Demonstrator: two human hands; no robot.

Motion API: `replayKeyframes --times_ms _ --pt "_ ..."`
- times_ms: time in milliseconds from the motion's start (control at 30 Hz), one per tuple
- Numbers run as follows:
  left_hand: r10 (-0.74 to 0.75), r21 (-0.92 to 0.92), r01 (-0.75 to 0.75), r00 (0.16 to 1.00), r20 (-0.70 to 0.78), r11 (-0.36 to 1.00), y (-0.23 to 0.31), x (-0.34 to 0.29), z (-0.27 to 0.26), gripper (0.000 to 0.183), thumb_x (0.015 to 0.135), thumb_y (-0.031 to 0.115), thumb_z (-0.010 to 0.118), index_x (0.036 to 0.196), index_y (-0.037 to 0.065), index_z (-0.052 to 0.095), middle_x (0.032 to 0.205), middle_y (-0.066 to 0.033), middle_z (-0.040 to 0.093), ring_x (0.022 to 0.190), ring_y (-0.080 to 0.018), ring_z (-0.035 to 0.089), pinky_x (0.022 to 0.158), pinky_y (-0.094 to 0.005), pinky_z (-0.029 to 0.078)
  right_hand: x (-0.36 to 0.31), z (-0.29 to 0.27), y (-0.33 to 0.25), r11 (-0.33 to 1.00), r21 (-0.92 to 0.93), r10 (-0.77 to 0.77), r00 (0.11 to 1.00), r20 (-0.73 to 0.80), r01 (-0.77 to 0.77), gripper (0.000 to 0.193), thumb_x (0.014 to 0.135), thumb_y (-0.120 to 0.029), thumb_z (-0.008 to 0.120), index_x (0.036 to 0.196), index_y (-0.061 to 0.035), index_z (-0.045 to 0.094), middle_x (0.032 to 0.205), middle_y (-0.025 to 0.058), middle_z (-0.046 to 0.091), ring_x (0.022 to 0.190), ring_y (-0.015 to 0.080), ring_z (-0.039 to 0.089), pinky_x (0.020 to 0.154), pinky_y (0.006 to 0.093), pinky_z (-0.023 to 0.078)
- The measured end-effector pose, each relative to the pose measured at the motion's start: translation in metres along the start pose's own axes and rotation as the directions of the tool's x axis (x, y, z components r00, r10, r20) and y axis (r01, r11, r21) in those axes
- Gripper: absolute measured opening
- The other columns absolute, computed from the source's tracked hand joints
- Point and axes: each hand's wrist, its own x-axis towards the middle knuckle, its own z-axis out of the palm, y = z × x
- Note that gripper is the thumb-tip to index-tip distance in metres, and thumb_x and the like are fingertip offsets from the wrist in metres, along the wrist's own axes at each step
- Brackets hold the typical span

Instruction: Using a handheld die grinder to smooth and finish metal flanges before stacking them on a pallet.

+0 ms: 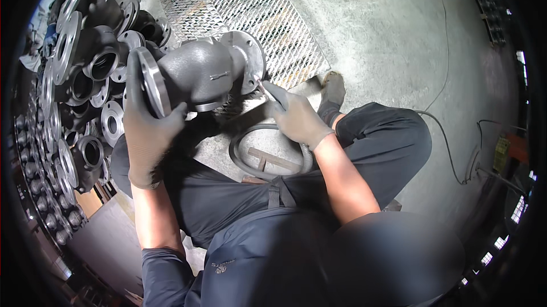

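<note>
The grey flanged casting (196, 70) sits between 10 and 11 o'clock from the middle of my view, its body lying sideways. My gloved left hand (147, 131) grips the flange (154, 82) at its 9 o'clock end — fingers laid along the outer face, thumb hooked at the lower edge, pinching the disc between them. My gloved right hand (299, 118), just past the 3 o'clock side, has its fingers pressed together around a slim tool (265, 91). The tip is at about 5 o'clock on the far flange (254, 50); I can't tell how firmly it touches.

A patterned metal plate (290, 39) lies beyond toward 12, flanged castings (102, 50) pile up between 9 and 10, and a dark hose (232, 150) loops between my legs — a T-shaped bar (276, 160) inside it.
</note>
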Motion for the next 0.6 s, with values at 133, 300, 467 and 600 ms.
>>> replayKeyframes --times_ms 133,300,467,600 --pt "-0.247 -0.248 0.243 0.969 0.017 0.938 0.002 -0.001 -0.004 0.105 0.079 0.014 0.089 0.165 -0.014 0.035 0.151 -0.0239 0.061 0.130 -0.0232 0.064 0.114 -0.0365 0.051 0.007 0.008 -0.008 1.000 0.010 0.018 1.000 -0.017 -0.018 0.051 0.102 -0.006 0.060 0.153 0.0019 0.059 0.134 0.0343 0.070 0.127 0.0461 0.070 0.108 0.0454 0.054" --pt "-0.331 -0.326 0.300 0.943 -0.040 0.896 0.007 -0.007 -0.003 0.106 0.082 0.018 0.090 0.164 -0.017 0.034 0.147 -0.0245 0.061 0.126 -0.0228 0.065 0.109 -0.0348 0.053 0.010 0.023 -0.018 0.997 -0.028 0.076 0.997 0.006 -0.076 0.055 0.100 -0.004 0.058 0.155 0.0017 0.057 0.138 0.0350 0.068 0.131 0.0468 0.067 0.111 0.0459 0.053" --pt "-0.372 -0.421 0.319 0.927 -0.046 0.849 0.014 -0.003 -0.005 0.109 0.083 0.024 0.091 0.166 -0.016 0.032 0.144 -0.0236 0.063 0.120 -0.0229 0.068 0.104 -0.0335 0.055 0.011 0.031 -0.016 0.994 -0.020 0.104 0.994 -0.043 -0.105 0.056 0.101 -0.004 0.056 0.156 0.0021 0.055 0.139 0.0361 0.067 0.134 0.0471 0.065 0.113 0.0463 0.051" --pt "-0.548 -0.492 0.524 0.829 0.107 0.696 0.016 -0.001 -0.013 0.109 0.085 0.030 0.089 0.167 -0.014 0.032 0.141 -0.0237 0.065 0.117 -0.0214 0.069 0.100 -0.0323 0.056 0.016 0.060 -0.008 1.000 0.004 -0.009 0.982 -0.190 0.010 0.060 0.098 0.001 0.055 0.158 0.0035 0.050 0.115 0.0389 0.072 0.109 0.0521 0.071 0.097 0.0561 0.056"
